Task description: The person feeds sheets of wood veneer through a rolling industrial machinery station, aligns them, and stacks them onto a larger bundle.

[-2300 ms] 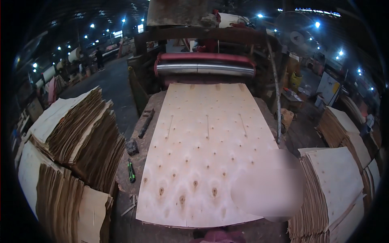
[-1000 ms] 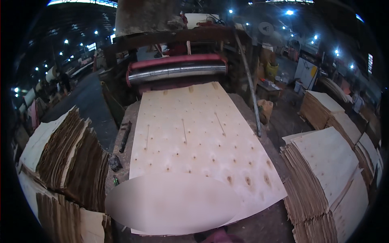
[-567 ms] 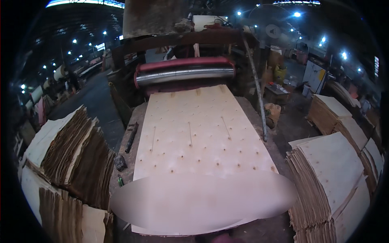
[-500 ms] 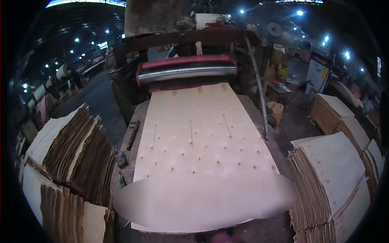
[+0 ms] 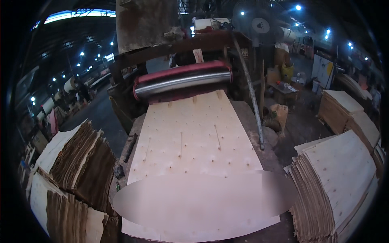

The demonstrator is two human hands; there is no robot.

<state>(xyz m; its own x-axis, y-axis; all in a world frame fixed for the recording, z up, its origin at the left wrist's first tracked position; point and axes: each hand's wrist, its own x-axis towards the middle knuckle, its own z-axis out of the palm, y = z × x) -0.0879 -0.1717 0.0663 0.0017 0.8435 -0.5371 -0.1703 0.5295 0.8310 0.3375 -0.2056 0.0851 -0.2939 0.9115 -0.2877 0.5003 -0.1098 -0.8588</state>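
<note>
A large pale wood veneer sheet (image 5: 194, 150), dotted with small dark knots and several thin slits, lies lengthwise before me on a machine bed (image 5: 243, 109). Its far edge is close to a shiny metal roller (image 5: 182, 82), which has a red-pink roller (image 5: 182, 71) just above and behind it. Neither of my hands shows. A smooth blurred oval covers the near part of the sheet, and what lies beneath it cannot be made out.
Stacked veneer sheets stand at left (image 5: 77, 162) and right (image 5: 336, 174). A slanted metal pole (image 5: 251, 93) rises right of the bed. Dark small items (image 5: 118, 171) lie along its left edge. A fan (image 5: 260, 25) and small table (image 5: 283, 90) are farther right.
My view has tilted and shifted, so the rollers now slope up to the right. A pinkish patch at the lower edge has left view. The sheet's movement relative to the rollers is unclear.
</note>
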